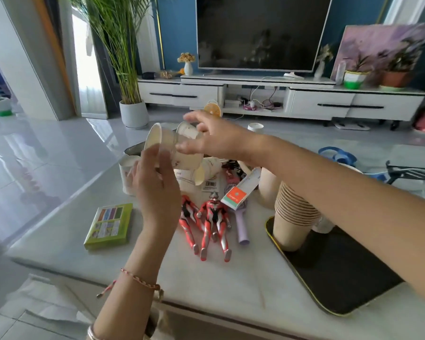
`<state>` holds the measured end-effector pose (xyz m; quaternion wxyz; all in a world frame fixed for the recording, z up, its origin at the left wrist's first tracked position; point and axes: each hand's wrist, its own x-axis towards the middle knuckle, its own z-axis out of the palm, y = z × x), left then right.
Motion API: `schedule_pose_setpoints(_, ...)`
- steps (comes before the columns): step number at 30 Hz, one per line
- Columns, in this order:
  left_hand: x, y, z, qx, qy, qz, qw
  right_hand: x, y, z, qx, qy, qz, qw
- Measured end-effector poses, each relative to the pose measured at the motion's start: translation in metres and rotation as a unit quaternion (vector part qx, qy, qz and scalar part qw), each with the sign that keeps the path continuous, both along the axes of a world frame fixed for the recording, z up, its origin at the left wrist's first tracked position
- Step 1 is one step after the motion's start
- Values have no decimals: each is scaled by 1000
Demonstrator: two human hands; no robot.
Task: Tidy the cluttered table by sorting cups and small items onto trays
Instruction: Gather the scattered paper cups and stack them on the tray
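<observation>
My left hand (155,190) pinches the rim of a white paper cup (166,148) that is held tilted in the air, mouth toward me. My right hand (214,139) reaches in from the right; its thumb lies on that cup's side, and a second white paper cup (187,130) sits between its thumb and fingers. More white cups (206,170) lie on their sides below, and one (127,176) stands at the left. A stack of brown paper cups (292,217) stands upside down on a black tray (334,278) at the right.
Two red toy figures (212,224), a green box (109,225), a purple handle (242,229) and a white-and-orange box (241,190) lie on the marble table (206,285). A metal tray (133,149) sits behind the cups, and blue tape (336,155) lies far right.
</observation>
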<state>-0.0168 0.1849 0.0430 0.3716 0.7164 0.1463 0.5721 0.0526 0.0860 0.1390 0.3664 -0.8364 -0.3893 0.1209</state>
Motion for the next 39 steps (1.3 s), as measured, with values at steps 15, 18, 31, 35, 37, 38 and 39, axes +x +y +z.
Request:
schedule_pose_setpoints(15,17,-89,4,184,32,-145,972,12,-168,35,-106,-486,-112,860)
schedule_pose_setpoints(18,22,-92,-8,141,79,-172,972,25,-206,32,-93,-407,-190,889)
schedule_pose_setpoints(31,22,-99,-5,-75,114,-139,981,33,-233,-28,-210,-250,-226,918)
schedule_pose_setpoints(35,22,-90,-8,-61,148,-124,979,30,-229,-27,-225,-223,-207,926)
schedule_pose_setpoints(37,26,-81,-8,-43,161,-133,977,29,-225,-18,-184,-225,-213,933)
schedule_pose_setpoints(38,28,-75,-10,-34,166,-136,976,28,-221,-12,-154,-233,-209,937)
schedule_pose_setpoints(39,30,-67,-12,-28,171,-136,975,26,-214,-5,-127,-237,-197,943)
